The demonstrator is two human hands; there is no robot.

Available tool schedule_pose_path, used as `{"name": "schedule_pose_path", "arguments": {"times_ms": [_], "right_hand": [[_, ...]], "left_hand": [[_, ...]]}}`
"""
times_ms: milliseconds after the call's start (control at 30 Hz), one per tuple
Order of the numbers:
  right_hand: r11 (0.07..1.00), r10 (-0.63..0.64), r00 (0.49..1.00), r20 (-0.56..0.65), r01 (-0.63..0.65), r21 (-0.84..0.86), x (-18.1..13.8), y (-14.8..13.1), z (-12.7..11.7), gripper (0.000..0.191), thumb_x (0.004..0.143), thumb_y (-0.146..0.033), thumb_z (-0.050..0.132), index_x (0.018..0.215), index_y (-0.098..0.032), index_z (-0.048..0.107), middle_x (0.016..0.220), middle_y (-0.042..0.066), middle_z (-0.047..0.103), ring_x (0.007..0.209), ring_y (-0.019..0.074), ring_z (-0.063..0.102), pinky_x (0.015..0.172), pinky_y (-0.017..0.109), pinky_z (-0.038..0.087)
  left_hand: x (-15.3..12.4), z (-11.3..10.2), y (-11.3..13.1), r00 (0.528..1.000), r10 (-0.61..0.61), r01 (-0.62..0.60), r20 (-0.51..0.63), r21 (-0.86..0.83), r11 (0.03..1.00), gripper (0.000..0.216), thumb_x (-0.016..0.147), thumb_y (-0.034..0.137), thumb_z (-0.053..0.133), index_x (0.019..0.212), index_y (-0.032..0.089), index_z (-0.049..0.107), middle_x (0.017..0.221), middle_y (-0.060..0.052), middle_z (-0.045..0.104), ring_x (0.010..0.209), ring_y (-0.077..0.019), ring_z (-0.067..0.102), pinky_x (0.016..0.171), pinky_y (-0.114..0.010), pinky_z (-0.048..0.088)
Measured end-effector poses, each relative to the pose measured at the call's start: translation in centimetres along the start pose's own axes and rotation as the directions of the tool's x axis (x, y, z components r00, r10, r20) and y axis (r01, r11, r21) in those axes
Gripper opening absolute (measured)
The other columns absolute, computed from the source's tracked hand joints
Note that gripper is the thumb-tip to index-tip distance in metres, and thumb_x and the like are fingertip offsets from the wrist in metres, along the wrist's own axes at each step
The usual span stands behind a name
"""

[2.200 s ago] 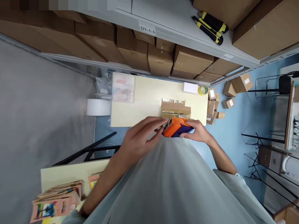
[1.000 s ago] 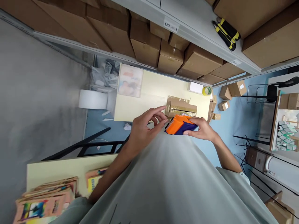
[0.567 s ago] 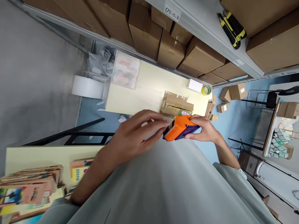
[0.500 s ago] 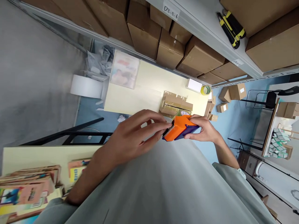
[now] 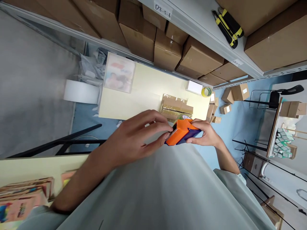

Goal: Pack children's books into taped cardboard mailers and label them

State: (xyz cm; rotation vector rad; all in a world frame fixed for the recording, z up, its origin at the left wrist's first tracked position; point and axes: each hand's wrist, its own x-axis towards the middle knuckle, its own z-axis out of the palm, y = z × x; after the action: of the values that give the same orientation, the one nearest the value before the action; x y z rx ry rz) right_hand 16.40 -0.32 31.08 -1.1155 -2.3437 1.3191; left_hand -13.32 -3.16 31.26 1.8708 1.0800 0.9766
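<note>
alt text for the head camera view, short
A person's right hand holds an orange and dark blue device while the left hand pinches its near end, above a pale table with a taped cardboard parcel, beside shelves of boxes.

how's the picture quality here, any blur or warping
Head view: light is even and soft, with no glare. The books at the lower left edge are smeared, the orange device between both hands is sharp, and the shelf lines splay outward from wide-lens warping.
</note>
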Motion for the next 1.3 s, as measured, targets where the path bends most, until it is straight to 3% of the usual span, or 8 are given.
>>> {"name": "schedule_pose_path", "arguments": {"times_ms": [467, 667, 833, 933, 1067, 1133, 1300], "right_hand": [[0.992, 0.103, 0.995, 0.006, -0.103, 0.073, -0.4, 0.6, 0.3, 0.063, 0.088, -0.081, 0.069, 0.073, -0.022, 0.055, 0.07, -0.002, 0.049, 0.067, 0.0147, 0.041, 0.062, 0.028, 0.039], [0.989, 0.096, 0.995, 0.027, -0.098, 0.11, -0.1, 0.9, 0.2, 0.061, 0.088, -0.08, 0.07, 0.075, -0.021, 0.057, 0.07, -0.002, 0.05, 0.068, 0.0147, 0.043, 0.063, 0.027, 0.04], [0.989, 0.049, 0.998, 0.032, -0.053, 0.138, 0.1, 1.4, 0.5, 0.062, 0.089, -0.079, 0.07, 0.075, -0.021, 0.056, 0.069, -0.003, 0.046, 0.066, 0.0136, 0.041, 0.06, 0.026, 0.036], [0.986, 0.05, 0.998, 0.047, -0.057, 0.155, 0.0, 1.4, 0.5, 0.063, 0.089, -0.083, 0.066, 0.078, -0.021, 0.057, 0.069, -0.003, 0.047, 0.065, 0.0136, 0.04, 0.06, 0.026, 0.036], [0.985, 0.035, 0.999, 0.035, -0.041, 0.165, -0.3, 1.2, 0.1, 0.062, 0.09, -0.082, 0.066, 0.081, -0.021, 0.059, 0.071, -0.002, 0.051, 0.065, 0.014, 0.043, 0.061, 0.026, 0.039], [0.989, 0.038, 0.999, 0.032, -0.042, 0.143, -0.4, 1.0, -0.2, 0.062, 0.09, -0.082, 0.066, 0.08, -0.021, 0.059, 0.071, -0.002, 0.05, 0.066, 0.0141, 0.043, 0.062, 0.027, 0.04], [0.996, 0.045, 0.999, 0.014, -0.046, 0.076, -0.4, 0.8, -0.8, 0.061, 0.092, -0.079, 0.066, 0.076, -0.021, 0.056, 0.07, -0.002, 0.048, 0.065, 0.0138, 0.041, 0.062, 0.027, 0.039]], "left_hand": [[0.0, 0.1, -0.5, 0.978, 0.204, -0.196, -0.046, 0.133, 0.971, 0.018, 0.099, 0.021, 0.067, 0.113, 0.031, 0.073, 0.103, -0.001, 0.078, 0.088, -0.0164, 0.075, 0.08, -0.029, 0.063], [-0.8, -0.3, -0.7, 0.977, 0.211, -0.205, -0.029, 0.141, 0.969, 0.028, 0.097, 0.019, 0.071, 0.121, 0.033, 0.074, 0.111, -0.002, 0.078, 0.09, -0.0188, 0.076, 0.084, -0.033, 0.064], [-1.0, 0.4, -1.0, 0.998, 0.055, -0.055, 0.006, 0.076, 0.996, 0.017, 0.096, 0.033, 0.075, 0.114, 0.033, 0.076, 0.104, -0.005, 0.077, 0.088, -0.0232, 0.077, 0.086, -0.039, 0.067], [-0.6, 0.9, -0.7, 0.999, 0.0, 0.0, -0.034, -0.007, 1.0, 0.012, 0.096, 0.037, 0.075, 0.108, 0.033, 0.075, 0.1, -0.004, 0.076, 0.087, -0.0216, 0.076, 0.085, -0.038, 0.067], [0.1, 1.6, 0.3, 0.985, -0.036, 0.021, -0.171, -0.092, 0.996, 0.01, 0.094, 0.026, 0.075, 0.101, 0.032, 0.072, 0.095, -0.001, 0.076, 0.082, -0.0185, 0.073, 0.079, -0.035, 0.065], [0.3, 2.0, 0.8, 0.971, -0.109, 0.081, -0.212, -0.138, 0.987, 0.01, 0.095, 0.02, 0.071, 0.099, 0.029, 0.07, 0.092, -0.001, 0.074, 0.079, -0.0173, 0.071, 0.073, -0.033, 0.063], [0.2, 3.0, 1.1, 0.919, -0.353, 0.286, -0.175, -0.321, 0.903, 0.005, 0.097, 0.02, 0.063, 0.098, 0.023, 0.067, 0.09, -0.003, 0.07, 0.08, -0.0154, 0.068, 0.068, -0.029, 0.06]]}}
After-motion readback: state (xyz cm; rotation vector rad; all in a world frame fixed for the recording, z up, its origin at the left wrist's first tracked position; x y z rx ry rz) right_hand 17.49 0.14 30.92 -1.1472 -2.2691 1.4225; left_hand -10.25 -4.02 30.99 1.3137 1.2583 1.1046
